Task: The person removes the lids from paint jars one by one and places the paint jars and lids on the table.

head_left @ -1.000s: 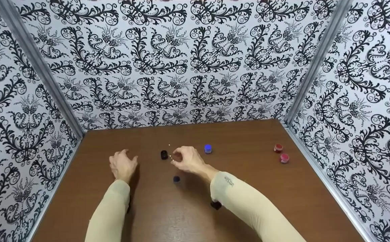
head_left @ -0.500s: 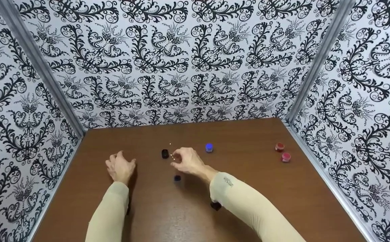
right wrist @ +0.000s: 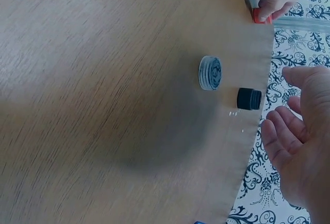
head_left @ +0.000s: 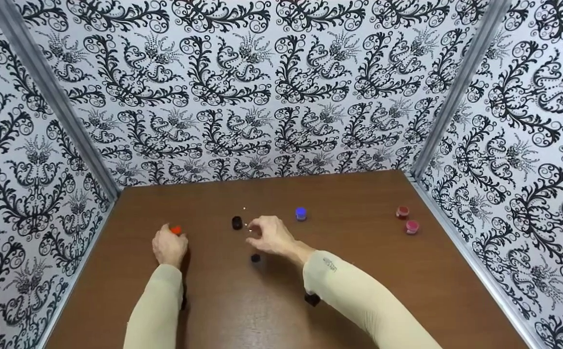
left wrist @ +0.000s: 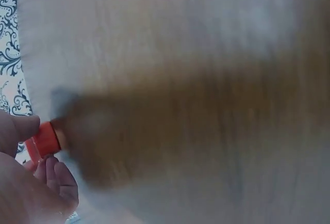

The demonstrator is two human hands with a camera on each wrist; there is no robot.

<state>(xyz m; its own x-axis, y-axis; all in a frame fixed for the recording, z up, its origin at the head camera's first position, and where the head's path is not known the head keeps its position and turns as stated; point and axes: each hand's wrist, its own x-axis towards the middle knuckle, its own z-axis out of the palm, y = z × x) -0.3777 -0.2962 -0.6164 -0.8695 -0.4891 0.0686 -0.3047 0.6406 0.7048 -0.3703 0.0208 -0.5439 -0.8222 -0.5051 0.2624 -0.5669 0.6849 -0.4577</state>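
Observation:
At the left of the table my left hand [head_left: 169, 246] pinches a small orange-red jar [head_left: 176, 230] between thumb and fingers. The left wrist view shows the same orange-red jar [left wrist: 45, 141] close to the tabletop, partly hidden by the fingers. My right hand [head_left: 271, 234] hovers over the middle, fingers loosely bent with nothing between them. Just left of its fingertips lies a small black jar [head_left: 237, 223], tipped on its side in the right wrist view. Nearer to me is a small clear jar with dark contents [right wrist: 210, 73] and a ridged rim.
A blue jar [head_left: 300, 214] stands right of my right hand. Farther right are a dark red jar [head_left: 402, 212] and a pink jar [head_left: 411, 227]. White specks [right wrist: 234, 113] lie beside the black jar. A patterned wall [head_left: 262, 121] borders the brown table [head_left: 359, 194].
My left hand's spread fingers have drawn in, and the orange-red jar now shows at its fingertips. The right hand has barely moved.

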